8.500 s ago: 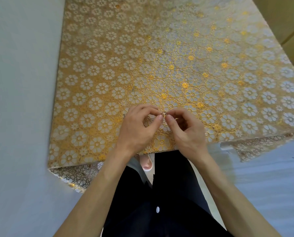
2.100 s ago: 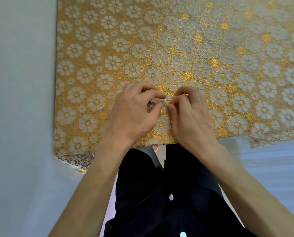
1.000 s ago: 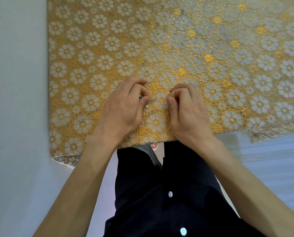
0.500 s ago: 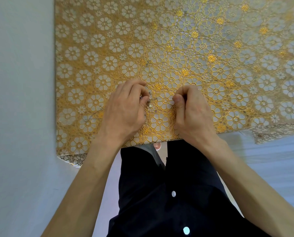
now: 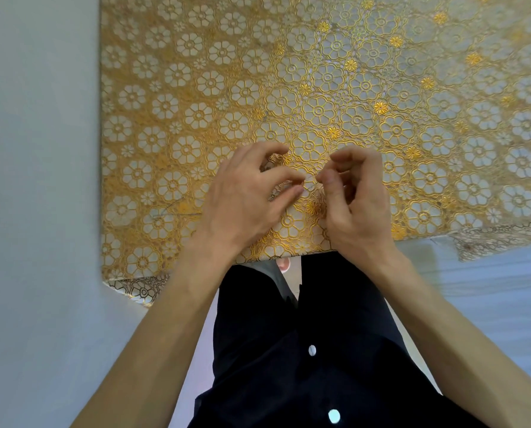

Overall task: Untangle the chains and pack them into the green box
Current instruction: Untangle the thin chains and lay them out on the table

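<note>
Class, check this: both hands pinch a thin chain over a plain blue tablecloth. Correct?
No. The head view shows a gold floral tablecloth, not plain blue. The left hand and right hand do pinch a thin chain over it.

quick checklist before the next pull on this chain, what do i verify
1. Grip: ok, left hand and right hand pinch the chain between them.
2. Tangle cleared: cannot tell, the links are too fine to see.
3. Loose end: ok, a thin strand, likely chain, lies on the cloth left of the left hand.
4. Hands over the table: ok, above the cloth near its front edge.
5. Packing: not ok, no green box in view.
</note>
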A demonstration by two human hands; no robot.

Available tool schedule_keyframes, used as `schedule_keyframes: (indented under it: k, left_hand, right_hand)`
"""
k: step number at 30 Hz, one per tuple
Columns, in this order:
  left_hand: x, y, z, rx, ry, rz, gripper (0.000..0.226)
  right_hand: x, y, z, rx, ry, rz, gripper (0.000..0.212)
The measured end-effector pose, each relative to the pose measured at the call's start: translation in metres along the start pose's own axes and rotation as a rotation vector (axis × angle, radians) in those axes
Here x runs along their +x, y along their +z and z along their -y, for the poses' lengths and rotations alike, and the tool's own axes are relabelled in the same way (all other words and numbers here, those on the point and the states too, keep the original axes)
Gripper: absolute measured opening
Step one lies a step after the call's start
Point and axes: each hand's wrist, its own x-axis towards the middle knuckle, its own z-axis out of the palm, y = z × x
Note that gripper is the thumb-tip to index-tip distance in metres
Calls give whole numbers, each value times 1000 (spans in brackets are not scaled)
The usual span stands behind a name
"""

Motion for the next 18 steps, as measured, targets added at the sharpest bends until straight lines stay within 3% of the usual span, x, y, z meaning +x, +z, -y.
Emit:
schedule_keyframes:
  k: [18]
  left_hand:
    - [-18,-10,15,42,-59,-83,19]
  right_hand:
    - [-1,1,2,-57,32,7,17]
